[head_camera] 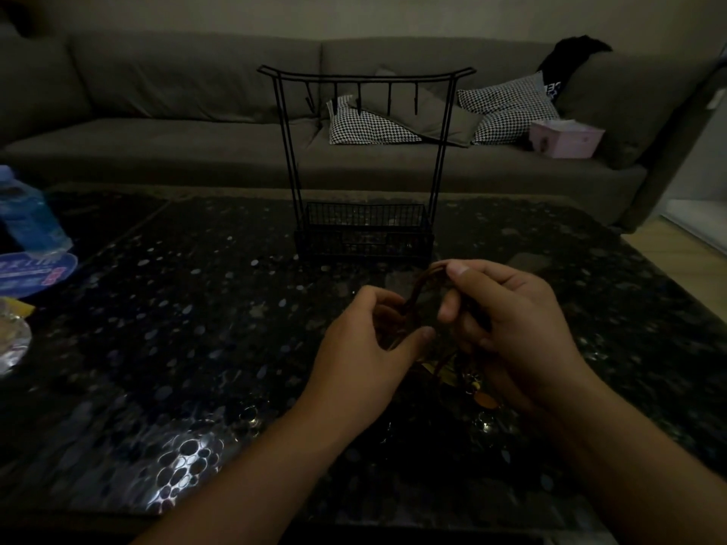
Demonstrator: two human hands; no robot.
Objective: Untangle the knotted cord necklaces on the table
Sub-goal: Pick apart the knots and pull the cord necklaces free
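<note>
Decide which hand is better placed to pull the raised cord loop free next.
Probably the right hand: it already pinches the top of the cord loop, while the left hand grips the bundle lower down.

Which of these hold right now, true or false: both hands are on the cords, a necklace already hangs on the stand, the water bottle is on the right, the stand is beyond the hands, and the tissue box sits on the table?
1. Both hands hold the cords. True: the left hand and right hand pinch the brown cord necklaces.
2. A necklace hangs on the stand. False: the black wire jewelry stand has bare hooks.
3. The water bottle is on the right. False: the blue water bottle stands at the table's left edge.
4. The stand is beyond the hands. True.
5. The tissue box sits on the table. False: the pink tissue box rests on the sofa.
</note>
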